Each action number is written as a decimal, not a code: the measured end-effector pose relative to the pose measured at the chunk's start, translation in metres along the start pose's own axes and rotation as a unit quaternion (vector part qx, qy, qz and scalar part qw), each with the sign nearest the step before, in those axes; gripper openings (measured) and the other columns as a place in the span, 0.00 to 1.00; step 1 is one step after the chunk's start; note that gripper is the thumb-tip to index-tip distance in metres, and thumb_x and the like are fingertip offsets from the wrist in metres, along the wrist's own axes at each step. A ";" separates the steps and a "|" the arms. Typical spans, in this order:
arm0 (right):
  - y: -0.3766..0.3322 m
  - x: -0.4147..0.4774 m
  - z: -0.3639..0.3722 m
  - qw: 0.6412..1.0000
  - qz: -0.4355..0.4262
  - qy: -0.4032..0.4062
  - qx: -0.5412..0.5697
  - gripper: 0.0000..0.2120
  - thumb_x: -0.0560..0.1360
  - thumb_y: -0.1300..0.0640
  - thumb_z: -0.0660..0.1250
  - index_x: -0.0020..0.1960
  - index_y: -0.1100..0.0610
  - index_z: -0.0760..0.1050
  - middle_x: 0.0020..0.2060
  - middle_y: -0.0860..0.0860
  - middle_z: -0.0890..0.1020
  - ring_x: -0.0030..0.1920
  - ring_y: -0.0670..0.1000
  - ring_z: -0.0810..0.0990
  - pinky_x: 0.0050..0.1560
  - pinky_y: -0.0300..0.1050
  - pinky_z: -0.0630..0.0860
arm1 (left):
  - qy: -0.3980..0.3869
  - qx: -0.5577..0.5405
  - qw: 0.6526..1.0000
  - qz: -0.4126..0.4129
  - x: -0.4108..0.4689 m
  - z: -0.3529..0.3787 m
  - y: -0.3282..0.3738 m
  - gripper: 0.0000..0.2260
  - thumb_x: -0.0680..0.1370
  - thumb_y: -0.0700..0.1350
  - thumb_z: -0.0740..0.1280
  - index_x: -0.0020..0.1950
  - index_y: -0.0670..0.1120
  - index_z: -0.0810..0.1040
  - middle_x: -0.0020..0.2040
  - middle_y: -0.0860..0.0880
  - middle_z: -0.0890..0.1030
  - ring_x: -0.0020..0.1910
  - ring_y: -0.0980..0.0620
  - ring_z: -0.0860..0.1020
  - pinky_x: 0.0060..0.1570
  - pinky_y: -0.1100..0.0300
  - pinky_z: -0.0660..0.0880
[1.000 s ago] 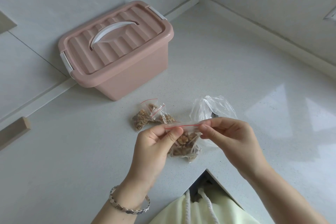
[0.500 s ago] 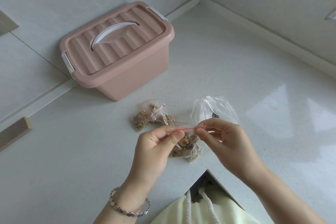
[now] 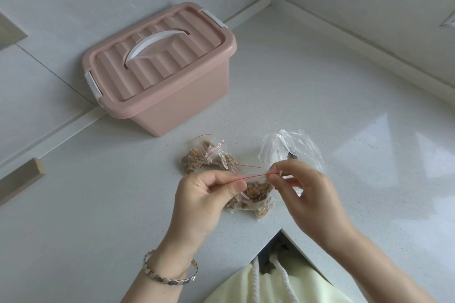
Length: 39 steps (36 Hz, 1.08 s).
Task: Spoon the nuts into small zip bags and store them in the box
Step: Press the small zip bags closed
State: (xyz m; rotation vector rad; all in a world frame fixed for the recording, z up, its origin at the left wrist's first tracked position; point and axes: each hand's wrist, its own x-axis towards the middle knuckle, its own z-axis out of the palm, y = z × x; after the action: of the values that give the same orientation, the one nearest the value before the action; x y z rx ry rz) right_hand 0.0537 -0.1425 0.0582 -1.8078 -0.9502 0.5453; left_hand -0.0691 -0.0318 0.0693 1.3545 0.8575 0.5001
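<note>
A: What sits far left?

B: The box (image 3: 160, 69), lid on, white handle (image 3: 154, 45) flat. Its long side runs from near left to far right on the table (image 3: 98, 204).

A: And right of it?

B: A heap of filled bags (image 3: 206, 157) on the table, nearer than the box.

A: The hands?

B: The left hand (image 3: 204, 194), palm turned inward, pinches the left end of a bag (image 3: 256, 192) between thumb and forefinger. The right hand (image 3: 310, 194) pinches the right end likewise, other fingers curled.

A: How does that bag lie?

B: Mouth up. Its red strip (image 3: 256, 176) is stretched left to right, rising slightly rightward, with the nuts hanging below. More bags lie under it.

A: Further right?

B: A crumpled clear sack (image 3: 290, 147), just beyond the right hand.
</note>
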 end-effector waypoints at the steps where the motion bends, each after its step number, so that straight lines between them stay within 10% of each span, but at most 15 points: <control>1: 0.000 0.000 0.000 1.000 -0.002 -0.001 -0.001 0.15 0.74 0.62 0.67 0.38 0.41 0.72 0.40 0.42 0.80 0.43 0.41 0.79 0.41 0.25 0.70 | 0.003 0.002 1.000 0.004 0.000 0.000 0.000 0.06 0.60 0.43 0.73 0.34 0.51 0.85 0.35 0.50 0.84 0.36 0.57 0.81 0.41 0.69 0.75; 14: 0.005 -0.001 0.009 0.996 -0.082 -0.028 -0.026 0.10 0.73 0.52 0.60 0.43 0.55 0.78 0.39 0.37 0.76 0.39 0.39 0.77 0.42 0.37 0.75 | -0.085 0.081 0.991 0.066 0.001 0.004 0.000 0.04 0.68 0.40 0.73 0.39 0.49 0.84 0.42 0.51 0.84 0.43 0.55 0.82 0.45 0.68 0.75; 39: 0.009 -0.005 0.014 0.992 -0.100 -0.004 -0.080 0.05 0.73 0.49 0.60 0.43 0.47 0.74 0.37 0.34 0.74 0.38 0.41 0.77 0.37 0.36 0.73 | -0.068 0.281 0.932 0.218 0.002 -0.018 -0.016 0.05 0.69 0.50 0.66 0.44 0.53 0.77 0.43 0.60 0.80 0.41 0.59 0.80 0.41 0.58 0.76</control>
State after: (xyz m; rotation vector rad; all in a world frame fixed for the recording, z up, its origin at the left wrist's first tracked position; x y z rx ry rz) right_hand 0.0437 -0.1407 0.0435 -1.8246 -1.1936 0.3586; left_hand -0.0842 -0.0223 0.0539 2.1072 0.5999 0.5100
